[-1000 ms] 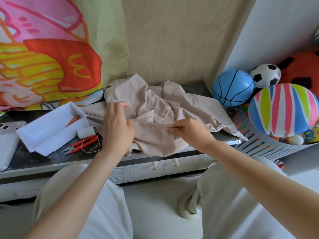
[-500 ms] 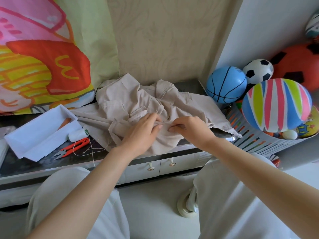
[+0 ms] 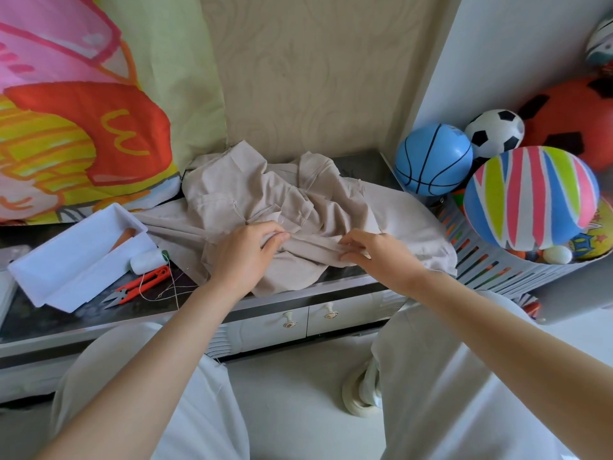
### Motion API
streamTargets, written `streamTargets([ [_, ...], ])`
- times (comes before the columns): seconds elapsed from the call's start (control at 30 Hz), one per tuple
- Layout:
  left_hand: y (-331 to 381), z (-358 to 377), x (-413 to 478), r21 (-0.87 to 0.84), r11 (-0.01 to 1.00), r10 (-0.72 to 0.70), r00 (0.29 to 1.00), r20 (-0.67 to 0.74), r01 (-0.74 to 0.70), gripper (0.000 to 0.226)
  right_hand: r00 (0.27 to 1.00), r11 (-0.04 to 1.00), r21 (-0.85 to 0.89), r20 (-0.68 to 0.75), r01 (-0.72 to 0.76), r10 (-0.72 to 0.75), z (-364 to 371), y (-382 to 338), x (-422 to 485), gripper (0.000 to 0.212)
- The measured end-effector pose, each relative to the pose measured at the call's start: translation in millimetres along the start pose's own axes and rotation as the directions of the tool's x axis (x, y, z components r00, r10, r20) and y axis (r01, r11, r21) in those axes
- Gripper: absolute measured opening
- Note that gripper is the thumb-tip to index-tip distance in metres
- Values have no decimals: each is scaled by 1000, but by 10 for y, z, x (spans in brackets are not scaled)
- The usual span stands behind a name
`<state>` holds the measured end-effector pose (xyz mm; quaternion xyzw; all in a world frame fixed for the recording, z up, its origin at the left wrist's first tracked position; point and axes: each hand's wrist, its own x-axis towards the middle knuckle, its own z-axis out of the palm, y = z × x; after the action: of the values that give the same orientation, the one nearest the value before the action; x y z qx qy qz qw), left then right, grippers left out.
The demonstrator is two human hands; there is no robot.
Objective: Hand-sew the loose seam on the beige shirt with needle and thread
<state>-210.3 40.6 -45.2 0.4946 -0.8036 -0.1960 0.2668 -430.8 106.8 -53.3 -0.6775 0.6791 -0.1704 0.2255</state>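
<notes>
The beige shirt [image 3: 331,200] lies crumpled on the dark cabinet top [image 3: 66,313]. My left hand [image 3: 245,257] pinches a fold of the shirt near its front edge. My right hand [image 3: 374,254] pinches the same fold a little to the right, and the cloth stretches between the two hands. A white thread spool [image 3: 146,260] lies left of the shirt beside orange thread snips [image 3: 139,287]. Loose thread [image 3: 172,287] curls on the top near the snips. I cannot make out the needle.
A white open box [image 3: 73,260] sits at the left. A grey basket [image 3: 497,267] at the right holds a blue ball [image 3: 433,159], a striped ball [image 3: 530,197] and others. A bright patterned cloth [image 3: 83,111] hangs at the back left. Two drawers [image 3: 308,322] face my knees.
My left hand moved from the shirt's left side to its front fold and took hold of it. The two hands have since drawn slightly apart along the fold.
</notes>
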Motion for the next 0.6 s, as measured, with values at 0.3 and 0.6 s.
streamTargets([
  [0.3, -135, 17, -25, 71, 996, -51, 998, 44, 47, 29, 999, 999, 26, -27, -30, 31, 12, 74, 8, 21],
  [0.6, -196, 116, -50, 305, 952, -103, 969, 225, 31, 50, 996, 995, -53, 29, -84, 86, 149, 124, 23, 22],
])
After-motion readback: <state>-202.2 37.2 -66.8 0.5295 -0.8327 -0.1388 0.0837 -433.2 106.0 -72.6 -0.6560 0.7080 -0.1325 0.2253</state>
